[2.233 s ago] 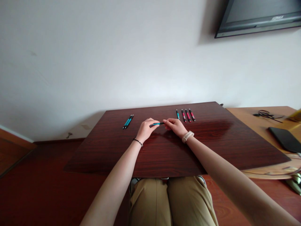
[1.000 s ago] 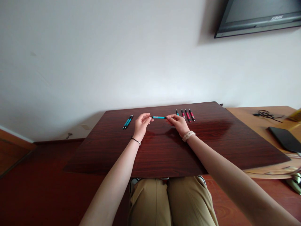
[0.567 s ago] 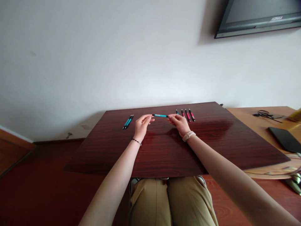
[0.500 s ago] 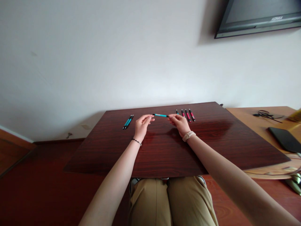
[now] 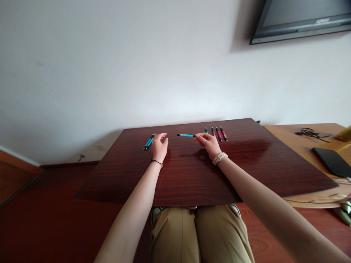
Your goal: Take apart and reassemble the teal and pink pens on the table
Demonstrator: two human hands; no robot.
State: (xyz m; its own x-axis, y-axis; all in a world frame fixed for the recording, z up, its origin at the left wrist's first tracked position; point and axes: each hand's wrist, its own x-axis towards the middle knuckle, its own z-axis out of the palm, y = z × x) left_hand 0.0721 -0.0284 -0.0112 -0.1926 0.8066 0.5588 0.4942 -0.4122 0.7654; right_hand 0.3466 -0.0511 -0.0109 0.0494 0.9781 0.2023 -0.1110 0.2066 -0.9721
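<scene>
Between the thumb and fingers of my right hand [image 5: 208, 143] is the right end of a blue pen [image 5: 186, 135] with black ends, held level above the table. My left hand [image 5: 159, 146] is off the pen, its thumb and fingers apart with nothing between them. Just left of it lie two blue pens [image 5: 149, 141] side by side, partly behind the hand. Beyond my right hand, several pens rest in a row: a blue pen [image 5: 206, 130], partly covered by my fingers, and three pink-red pens [image 5: 218, 134] with black parts.
The dark wooden table [image 5: 189, 182] stands against a white wall. To its right is a lighter wooden desk [image 5: 285, 135] with a black cable [image 5: 312, 134] and a flat black device [image 5: 331, 161]. A television [image 5: 304, 22] hangs at the upper right.
My left hand has let go of the pen's left end and moved left, towards the two blue pens. My right hand keeps the pen nearly in place.
</scene>
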